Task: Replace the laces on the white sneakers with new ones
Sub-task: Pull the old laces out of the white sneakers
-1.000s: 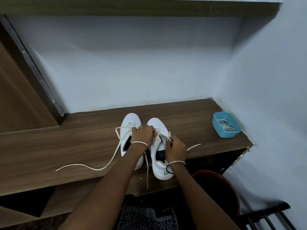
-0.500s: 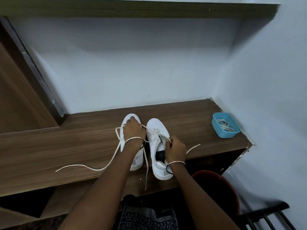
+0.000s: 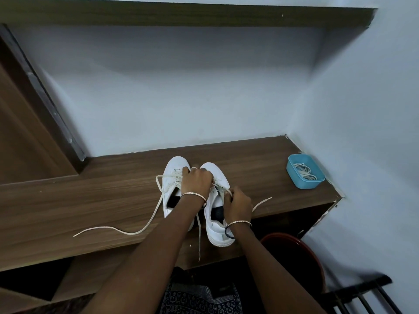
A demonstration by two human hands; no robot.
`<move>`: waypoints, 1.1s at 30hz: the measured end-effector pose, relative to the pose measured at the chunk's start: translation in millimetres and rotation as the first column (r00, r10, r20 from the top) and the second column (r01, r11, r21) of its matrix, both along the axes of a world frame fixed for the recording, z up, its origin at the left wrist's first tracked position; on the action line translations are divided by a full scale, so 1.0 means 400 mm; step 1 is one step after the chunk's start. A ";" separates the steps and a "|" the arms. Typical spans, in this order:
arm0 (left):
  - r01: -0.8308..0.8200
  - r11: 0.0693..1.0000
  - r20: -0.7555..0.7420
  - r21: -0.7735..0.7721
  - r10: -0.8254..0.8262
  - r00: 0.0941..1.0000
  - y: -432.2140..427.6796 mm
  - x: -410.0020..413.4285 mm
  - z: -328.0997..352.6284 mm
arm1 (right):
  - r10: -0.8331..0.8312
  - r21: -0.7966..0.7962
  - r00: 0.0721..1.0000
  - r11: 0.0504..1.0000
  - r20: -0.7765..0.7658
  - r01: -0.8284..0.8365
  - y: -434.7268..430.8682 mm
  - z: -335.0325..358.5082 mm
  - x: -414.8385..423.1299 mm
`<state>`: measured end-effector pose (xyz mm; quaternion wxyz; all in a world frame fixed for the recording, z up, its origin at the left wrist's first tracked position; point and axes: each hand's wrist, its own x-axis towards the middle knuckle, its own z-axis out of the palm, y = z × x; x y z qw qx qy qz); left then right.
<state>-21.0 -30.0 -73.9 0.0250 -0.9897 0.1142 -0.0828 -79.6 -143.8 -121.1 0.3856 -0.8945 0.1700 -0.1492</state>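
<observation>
The wooden counter carries the white sneakers side by side, toes to the wall. Both hands work at the right-hand sneaker. The left hand curls over the upper eyelets and seems to pinch the old lace, while the right hand pinches a loop of it near the tongue. Both old laces are loosened, one long end trailing over the wood, but neither is out. The new laces lie coiled in the blue tub, so all relacing remains.
</observation>
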 end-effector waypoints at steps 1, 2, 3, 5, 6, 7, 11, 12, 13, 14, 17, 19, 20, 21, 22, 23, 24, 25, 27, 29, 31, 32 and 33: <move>0.000 1.000 0.018 0.010 0.000 1.000 0.000 -0.001 -0.004 | 0.000 0.003 1.000 1.000 0.001 0.000 0.000 -0.001 0.000; -0.010 1.000 0.029 0.005 0.010 1.000 0.004 -0.001 -0.006 | 0.000 0.006 1.000 1.000 0.003 0.000 0.000 -0.002 0.001; -0.027 0.999 0.035 -0.018 0.028 0.999 0.008 0.000 -0.007 | 0.001 0.007 1.000 1.000 0.003 -0.001 -0.001 -0.002 0.001; -0.089 0.991 0.060 -0.102 0.096 0.994 0.019 -0.005 0.000 | 0.001 0.002 1.000 1.000 0.004 -0.001 -0.003 -0.003 0.000; -0.143 0.977 0.076 -0.158 0.156 0.985 0.028 -0.007 0.008 | 0.000 -0.002 1.000 1.000 0.003 0.000 -0.004 -0.002 0.000; -0.216 0.953 0.086 -0.213 0.239 0.967 0.039 -0.008 0.017 | -0.001 -0.006 1.000 1.000 0.000 0.001 -0.004 -0.002 -0.001; -0.464 0.749 0.066 -0.472 0.555 0.829 0.080 -0.009 0.042 | -0.009 -0.020 1.000 1.000 -0.006 0.009 -0.003 0.002 -0.002; -0.486 0.713 0.061 -0.505 0.592 0.804 0.084 -0.010 0.042 | -0.008 -0.022 1.000 1.000 -0.009 0.008 -0.002 0.002 -0.002; -0.491 0.700 0.065 -0.519 0.605 0.794 0.084 -0.013 0.040 | -0.008 -0.025 1.000 1.000 -0.014 0.008 -0.002 0.003 -0.003; -0.478 0.713 0.082 -0.513 0.595 0.800 0.082 -0.016 0.038 | -0.010 -0.028 1.000 1.000 -0.019 0.009 -0.002 0.004 -0.003; -0.279 0.868 0.186 -0.411 0.380 0.906 0.059 -0.013 0.031 | -0.009 -0.041 1.000 0.999 -0.022 0.009 -0.002 0.004 -0.003; -0.084 0.955 0.143 -0.283 0.129 0.981 0.032 -0.007 0.020 | -0.012 -0.043 1.000 0.999 -0.027 0.011 -0.001 0.005 -0.002; -0.022 0.976 0.087 -0.218 0.041 0.995 0.019 -0.004 0.013 | -0.013 -0.043 1.000 0.999 -0.025 0.012 0.000 0.005 -0.002; 0.012 0.988 0.043 -0.153 -0.006 0.999 0.007 -0.002 0.003 | -0.011 -0.043 1.000 0.999 -0.023 0.010 0.001 0.005 -0.001; 0.029 0.996 0.028 -0.088 -0.027 0.999 -0.001 -0.003 -0.004 | -0.009 -0.044 1.000 0.999 -0.023 0.008 0.001 0.006 -0.001; 0.031 0.999 0.029 -0.026 -0.030 0.999 -0.007 -0.007 -0.010 | -0.006 -0.045 1.000 0.999 -0.024 0.005 0.001 0.006 -0.001; 0.018 1.000 0.030 0.023 -0.018 0.999 -0.009 -0.012 -0.011 | -0.005 -0.046 1.000 0.999 -0.026 0.003 0.000 0.006 -0.002; 0.007 0.999 0.042 0.052 -0.009 0.999 -0.009 -0.016 -0.013 | -0.004 -0.045 1.000 0.999 -0.026 0.003 -0.001 0.005 -0.002; 0.005 0.998 0.053 0.060 -0.008 0.999 -0.003 -0.015 -0.021 | -0.005 -0.039 1.000 0.999 -0.023 0.004 -0.003 0.005 -0.003; -0.044 0.999 0.081 0.006 0.043 0.996 0.010 -0.016 -0.021 | -0.001 -0.034 1.000 0.999 -0.014 0.001 -0.002 0.003 -0.002; -0.190 0.976 0.131 -0.107 0.203 0.970 0.030 -0.018 -0.003 | -0.005 -0.028 1.000 1.000 -0.015 0.004 -0.002 0.001 -0.001; -0.276 0.943 0.159 -0.183 0.306 0.939 0.046 -0.016 0.004 | -0.009 -0.024 1.000 1.000 -0.013 0.009 -0.002 -0.001 -0.001; -0.361 0.890 0.170 -0.278 0.415 0.894 0.064 -0.011 0.007 | -0.013 -0.022 1.000 1.000 -0.008 0.012 -0.001 -0.002 -0.002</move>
